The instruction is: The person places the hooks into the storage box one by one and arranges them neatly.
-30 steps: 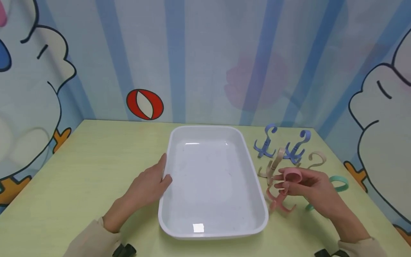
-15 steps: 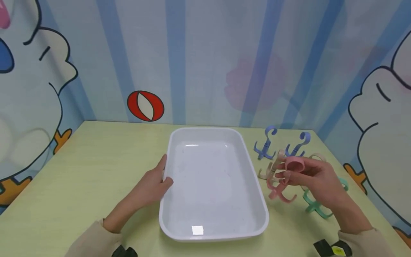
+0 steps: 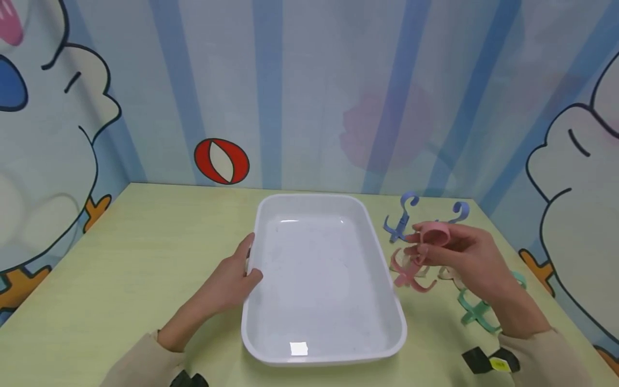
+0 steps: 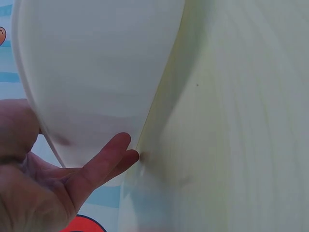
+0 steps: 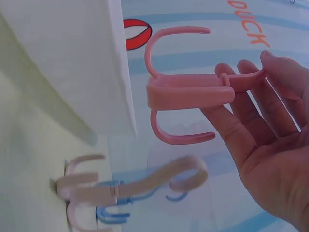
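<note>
My left hand (image 3: 227,284) grips the left rim of a white rectangular tray (image 3: 323,290), thumb over the edge. In the left wrist view, its fingers (image 4: 104,162) lie along the outer wall of the tray (image 4: 96,72). On the other side, my right hand (image 3: 476,260) pinches a pink multi-prong hanging hook (image 3: 408,275) by its curled top. The prongs hang downward beside the tray's right rim. The right wrist view shows this pink hook (image 5: 190,96) between thumb and fingertips, its prongs free of other things.
Behind the right hand stand two blue hooks (image 3: 400,223), the farther right one partly hidden. Beige hooks (image 5: 91,193) are mostly covered by the pink hook and hand in the head view. A green hook (image 3: 476,312) stands under the right forearm. A patterned wall (image 3: 309,97) borders the table's back.
My right hand has lifted the pink hook up off the table and shifted it slightly left, toward the tray. The left hand keeps its hold on the rim.
</note>
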A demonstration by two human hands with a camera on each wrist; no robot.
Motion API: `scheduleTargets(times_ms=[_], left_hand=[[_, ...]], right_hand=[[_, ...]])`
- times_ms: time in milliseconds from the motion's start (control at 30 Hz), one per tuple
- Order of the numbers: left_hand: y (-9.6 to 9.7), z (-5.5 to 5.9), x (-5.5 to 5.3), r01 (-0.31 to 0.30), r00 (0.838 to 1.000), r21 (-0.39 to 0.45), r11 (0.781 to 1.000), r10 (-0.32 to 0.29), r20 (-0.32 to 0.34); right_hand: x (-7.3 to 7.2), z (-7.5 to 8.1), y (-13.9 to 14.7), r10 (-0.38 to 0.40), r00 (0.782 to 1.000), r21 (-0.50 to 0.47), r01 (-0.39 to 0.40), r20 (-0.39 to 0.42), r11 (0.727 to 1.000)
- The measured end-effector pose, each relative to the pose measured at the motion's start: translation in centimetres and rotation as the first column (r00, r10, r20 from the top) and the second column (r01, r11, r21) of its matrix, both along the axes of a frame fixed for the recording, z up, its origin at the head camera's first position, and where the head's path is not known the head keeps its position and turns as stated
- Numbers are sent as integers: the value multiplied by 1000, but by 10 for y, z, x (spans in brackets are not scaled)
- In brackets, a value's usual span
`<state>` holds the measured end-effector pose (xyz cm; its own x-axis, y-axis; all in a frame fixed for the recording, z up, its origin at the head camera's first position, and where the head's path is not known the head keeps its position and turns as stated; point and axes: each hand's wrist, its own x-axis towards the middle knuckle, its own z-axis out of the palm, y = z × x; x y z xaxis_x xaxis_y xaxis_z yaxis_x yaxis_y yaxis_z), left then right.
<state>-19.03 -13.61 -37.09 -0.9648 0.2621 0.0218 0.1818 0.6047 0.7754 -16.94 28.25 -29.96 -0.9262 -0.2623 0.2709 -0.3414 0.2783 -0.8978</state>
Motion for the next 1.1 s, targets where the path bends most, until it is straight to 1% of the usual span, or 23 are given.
scheduleTargets(times_ms=[100, 233, 467, 633, 800, 1100], left_hand=[[0, 0, 0, -4, 1000, 6, 1000, 4, 7], [-1, 0, -1, -2, 1000, 1, 1000, 2, -2], [-1, 0, -1, -2, 1000, -6, 1000, 2, -12], [-1, 0, -1, -10, 1000, 9, 1000, 10, -3], [-2, -1, -1, -3, 1000, 15, 1000, 3, -10], [-3, -2, -2, 11, 999, 12, 1000, -11, -33]], right_hand=[[-3, 4, -11, 41, 999, -35, -40, 4, 999], [-9, 9, -29, 68, 998, -6, -68, 0, 998], [-24, 15, -58, 114, 993, 8, -114, 36, 993], [-40, 15, -77, 142, 989, -23, -141, 49, 990], [-54, 12, -92, 155, 986, -65, -151, 64, 986], [-71, 6, -113, 166, 980, -121, -153, 106, 981]])
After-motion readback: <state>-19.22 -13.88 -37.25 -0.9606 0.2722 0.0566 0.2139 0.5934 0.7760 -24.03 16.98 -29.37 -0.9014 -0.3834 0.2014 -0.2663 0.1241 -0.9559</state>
